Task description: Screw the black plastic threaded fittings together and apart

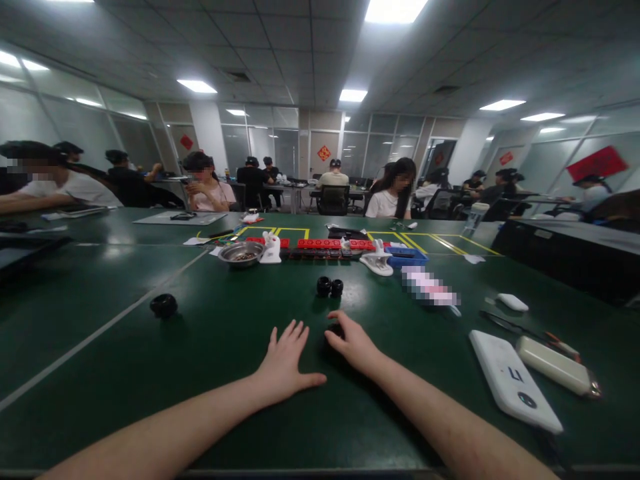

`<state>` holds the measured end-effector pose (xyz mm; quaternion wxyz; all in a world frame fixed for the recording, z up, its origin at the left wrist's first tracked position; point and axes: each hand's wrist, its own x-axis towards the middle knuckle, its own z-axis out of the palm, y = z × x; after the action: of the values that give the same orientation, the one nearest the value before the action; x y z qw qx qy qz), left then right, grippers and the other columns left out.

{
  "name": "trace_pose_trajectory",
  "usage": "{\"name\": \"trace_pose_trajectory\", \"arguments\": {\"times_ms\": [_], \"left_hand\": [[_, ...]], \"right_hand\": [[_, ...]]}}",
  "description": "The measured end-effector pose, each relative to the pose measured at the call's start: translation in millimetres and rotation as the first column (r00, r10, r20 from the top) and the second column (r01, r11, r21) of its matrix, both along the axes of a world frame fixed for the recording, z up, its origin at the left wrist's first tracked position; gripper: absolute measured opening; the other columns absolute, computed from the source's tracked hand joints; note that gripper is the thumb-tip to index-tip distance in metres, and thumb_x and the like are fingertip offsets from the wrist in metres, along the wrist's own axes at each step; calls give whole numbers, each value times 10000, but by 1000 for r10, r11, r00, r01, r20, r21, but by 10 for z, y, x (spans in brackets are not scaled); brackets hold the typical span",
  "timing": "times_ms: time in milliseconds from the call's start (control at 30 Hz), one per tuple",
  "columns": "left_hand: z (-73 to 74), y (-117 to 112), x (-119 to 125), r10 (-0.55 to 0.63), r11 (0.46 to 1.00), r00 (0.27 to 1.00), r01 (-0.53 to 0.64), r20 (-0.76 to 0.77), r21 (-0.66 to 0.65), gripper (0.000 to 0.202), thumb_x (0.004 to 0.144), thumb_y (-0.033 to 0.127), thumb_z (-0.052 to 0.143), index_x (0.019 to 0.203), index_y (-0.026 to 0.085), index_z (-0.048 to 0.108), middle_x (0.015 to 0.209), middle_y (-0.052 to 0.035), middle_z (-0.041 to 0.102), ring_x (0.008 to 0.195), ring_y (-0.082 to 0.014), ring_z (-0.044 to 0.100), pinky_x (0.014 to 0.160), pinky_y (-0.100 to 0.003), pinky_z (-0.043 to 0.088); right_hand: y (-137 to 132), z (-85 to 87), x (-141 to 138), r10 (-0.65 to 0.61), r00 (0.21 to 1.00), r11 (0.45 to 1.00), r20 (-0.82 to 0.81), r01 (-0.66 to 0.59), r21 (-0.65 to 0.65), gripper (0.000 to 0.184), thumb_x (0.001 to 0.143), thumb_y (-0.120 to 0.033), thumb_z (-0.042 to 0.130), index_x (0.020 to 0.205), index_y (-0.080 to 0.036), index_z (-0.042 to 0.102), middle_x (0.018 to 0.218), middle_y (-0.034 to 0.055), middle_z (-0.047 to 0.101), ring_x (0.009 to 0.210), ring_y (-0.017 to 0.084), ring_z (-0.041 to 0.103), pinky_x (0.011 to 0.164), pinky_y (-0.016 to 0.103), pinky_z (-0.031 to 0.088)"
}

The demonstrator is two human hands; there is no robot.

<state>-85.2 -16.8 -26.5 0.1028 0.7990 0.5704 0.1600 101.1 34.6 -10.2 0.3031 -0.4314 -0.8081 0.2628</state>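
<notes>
My left hand (283, 365) rests on the green tabletop (240, 427) with its fingers spread, holding nothing. To its right, my right hand (354, 343) curls round a black, round, ribbed part (337, 331), mostly hidden under the fingers and thumb. Just beyond that hand stand two similar parts side by side, a larger black part (324, 287) and a smaller black part (337, 288). Farther left, apart from both hands, lies another black ringed part (164, 305).
At the back stand a metal bowl (231, 263) with small pieces, white clamps (271, 249), a red slotted strip (323, 244) and a blue tray (416, 261). A white device (515, 380) and a cream cylinder-shaped item (553, 365) lie right. People sit around the far side.
</notes>
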Motion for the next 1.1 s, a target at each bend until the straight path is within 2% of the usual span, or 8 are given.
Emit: {"name": "trace_pose_trajectory", "arguments": {"times_ms": [100,200,367,500,633,800,933,1100], "left_hand": [[34,187,227,-29,999,997,26,77,32,605,579,604,590,1059,237,550,1192,-128,488,1162,-344,362,978,-617,85],[85,287,268,-72,997,988,68,138,31,455,595,538,615,936,238,590,1049,-90,553,1043,-294,468,984,-592,139],[95,267,203,-96,995,983,95,155,10,480,620,551,587,982,236,574,1056,-68,537,1033,-269,468,993,-566,156],[119,242,201,-56,998,987,61,148,-28,481,575,507,641,968,234,586,1070,-62,537,1045,-273,461,995,-550,172],[138,250,210,-36,998,988,43,148,-49,431,593,463,639,952,230,591,1095,-58,533,1065,-268,455,1009,-539,155],[118,259,212,-37,997,991,45,132,-57,459,585,372,656,1010,222,570,1129,-70,520,1093,-277,434,1011,-537,154],[127,250,205,-30,997,991,39,131,-68,439,621,370,624,1035,237,561,1150,-58,512,1117,-269,419,1014,-544,138],[153,231,150,-100,992,987,109,125,-65,458,616,499,615,1006,261,576,1165,-58,496,1117,-282,417,1003,-582,98]], "right_hand": [[-91,-15,-57,39,996,999,-79,-41,-29,305,705,-258,568,982,-195,458,786,2,543,689,141,531,632,245,419],[-84,-21,-32,6,997,999,-77,-8,-32,296,682,-257,602,936,-201,459,799,-6,530,664,128,508,588,228,404],[-69,49,3,37,999,997,40,-39,59,423,553,-394,722,861,-185,521,815,13,555,742,173,518,640,274,409],[-94,110,42,149,989,986,12,-150,70,420,615,-233,672,999,-197,507,938,32,572,868,190,526,780,320,408],[-134,109,58,213,977,974,-26,-211,78,638,620,-200,648,1196,-188,373,1157,84,486,1053,226,454,906,377,351],[-163,72,-3,141,989,986,-48,-136,93,554,609,-244,667,1112,-188,441,1039,70,526,959,219,494,845,377,399],[-166,67,6,269,960,956,-80,-256,139,598,641,-125,574,1195,-199,362,1153,81,473,1057,212,450,918,382,349],[-156,62,17,181,980,970,-81,-165,177,686,606,-323,688,1190,-171,362,1133,105,461,1045,243,440,896,403,361]]}}
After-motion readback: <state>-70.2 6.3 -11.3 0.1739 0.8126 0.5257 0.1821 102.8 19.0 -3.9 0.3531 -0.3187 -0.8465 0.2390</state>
